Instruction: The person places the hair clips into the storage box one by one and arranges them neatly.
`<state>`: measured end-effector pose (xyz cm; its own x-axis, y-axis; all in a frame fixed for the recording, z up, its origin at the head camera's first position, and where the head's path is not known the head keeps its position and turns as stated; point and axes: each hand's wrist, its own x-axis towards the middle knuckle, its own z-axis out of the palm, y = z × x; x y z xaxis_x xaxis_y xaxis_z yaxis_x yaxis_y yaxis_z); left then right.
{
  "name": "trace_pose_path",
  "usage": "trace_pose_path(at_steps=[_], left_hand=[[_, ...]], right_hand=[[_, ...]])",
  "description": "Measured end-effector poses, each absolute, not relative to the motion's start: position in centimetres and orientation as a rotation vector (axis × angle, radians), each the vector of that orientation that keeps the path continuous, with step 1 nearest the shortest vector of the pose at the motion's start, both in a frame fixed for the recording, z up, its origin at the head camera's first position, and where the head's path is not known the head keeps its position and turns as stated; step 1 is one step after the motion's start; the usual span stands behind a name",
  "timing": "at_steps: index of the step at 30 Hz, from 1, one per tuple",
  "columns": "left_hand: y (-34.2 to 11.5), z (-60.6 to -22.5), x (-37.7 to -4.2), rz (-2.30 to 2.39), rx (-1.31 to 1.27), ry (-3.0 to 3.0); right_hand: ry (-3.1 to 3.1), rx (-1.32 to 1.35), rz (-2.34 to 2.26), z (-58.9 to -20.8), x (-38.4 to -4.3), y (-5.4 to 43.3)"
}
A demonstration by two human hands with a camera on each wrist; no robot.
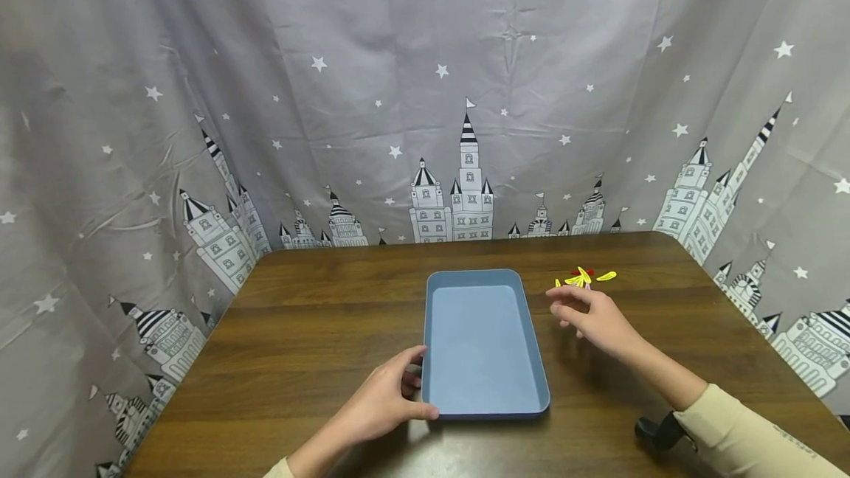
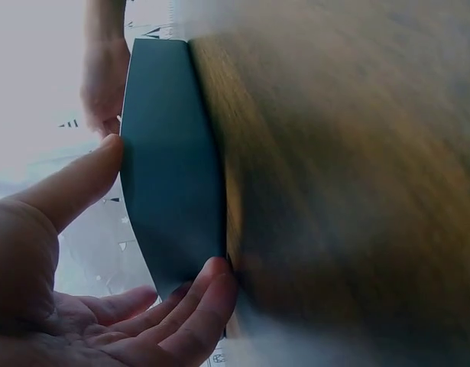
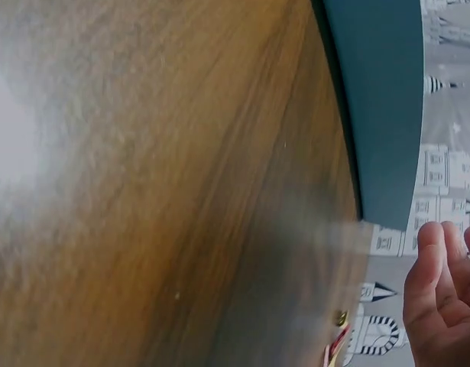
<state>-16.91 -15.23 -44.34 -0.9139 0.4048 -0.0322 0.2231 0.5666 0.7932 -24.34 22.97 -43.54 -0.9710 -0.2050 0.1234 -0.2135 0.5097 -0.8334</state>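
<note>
A shallow blue-grey tray (image 1: 485, 345) lies on the wooden table. At its near left corner, my left hand (image 1: 385, 397) holds the tray, thumb at the near rim and fingers along the left wall. The left wrist view shows the tray's outer wall (image 2: 170, 160) between thumb and fingertips. Off the tray's right side hovers my right hand (image 1: 594, 319), fingers loosely bent, nothing visible in them. Just beyond it lies a small pile of snap hair clips (image 1: 583, 276), mostly yellow with a red one; the hand partly hides them. In the right wrist view, its fingers (image 3: 426, 267) appear below the tray's end.
The brown table (image 1: 319, 316) extends on both sides of the tray. A grey curtain (image 1: 372, 94) with castles and stars hangs behind its far edge. Beside the right sleeve (image 1: 744, 426) sits a black object (image 1: 657, 434) on the table's near right.
</note>
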Motion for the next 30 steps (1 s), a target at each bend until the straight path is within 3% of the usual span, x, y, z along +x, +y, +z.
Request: trace_pose_path(at_steps=[30], left_hand=[[-14.8, -44.4, -17.6, 1.233, 0.514, 2.650]], right_hand=[[-2.540, -0.060, 2.025, -44.1, -26.6, 28.3]])
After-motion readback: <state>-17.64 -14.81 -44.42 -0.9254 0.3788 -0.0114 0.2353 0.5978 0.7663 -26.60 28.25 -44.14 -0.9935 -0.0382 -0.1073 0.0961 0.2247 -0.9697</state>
